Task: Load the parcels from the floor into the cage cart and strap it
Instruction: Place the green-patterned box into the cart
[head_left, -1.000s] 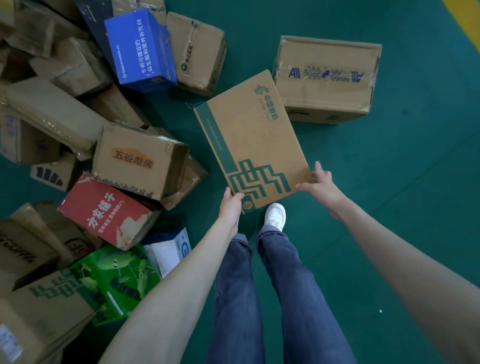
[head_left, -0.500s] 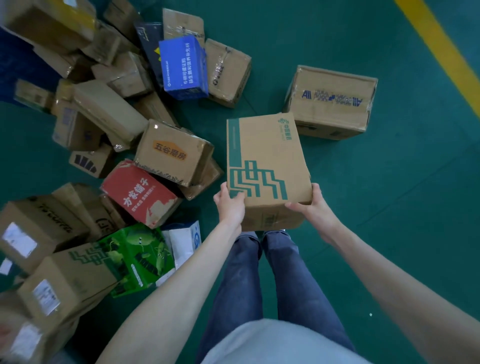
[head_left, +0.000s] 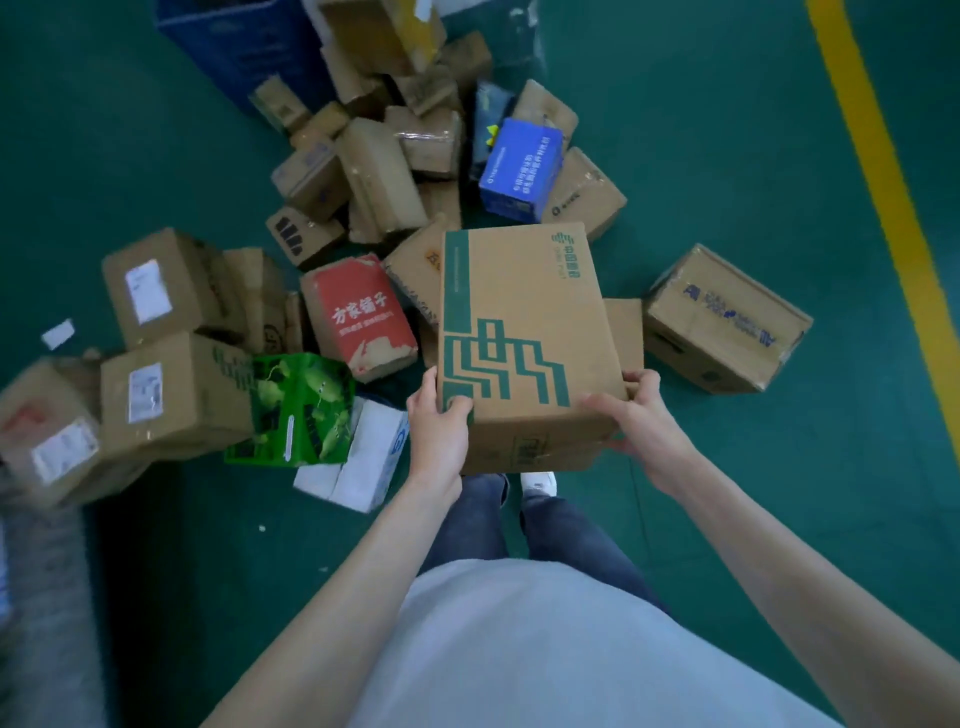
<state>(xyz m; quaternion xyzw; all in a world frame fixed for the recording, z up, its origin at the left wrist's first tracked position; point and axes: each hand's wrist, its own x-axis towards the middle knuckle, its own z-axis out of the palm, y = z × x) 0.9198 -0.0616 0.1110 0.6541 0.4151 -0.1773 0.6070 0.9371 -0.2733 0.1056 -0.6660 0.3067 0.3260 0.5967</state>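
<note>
A brown cardboard parcel with green print (head_left: 524, 322) is held up in front of me, above the floor. My left hand (head_left: 439, 431) grips its near left corner, thumb on the top face. My right hand (head_left: 636, 415) grips its near right corner. On the green floor beyond lies a heap of parcels: a red box (head_left: 358, 312), a blue box (head_left: 519, 166), a green printed box (head_left: 298, 410), a white box (head_left: 363, 462) and several brown cartons. The cage cart is not in view.
A large brown carton (head_left: 727, 317) lies alone at the right. A yellow floor line (head_left: 883, 171) runs down the right side. A dark blue bin (head_left: 244, 47) stands at the top left. Bare green floor (head_left: 753, 130) spreads right of the heap.
The parcel has been lifted off the floor and drawn closer to me, both hands gripping it. My view has risen and pulled back, so more of the heap shows.
</note>
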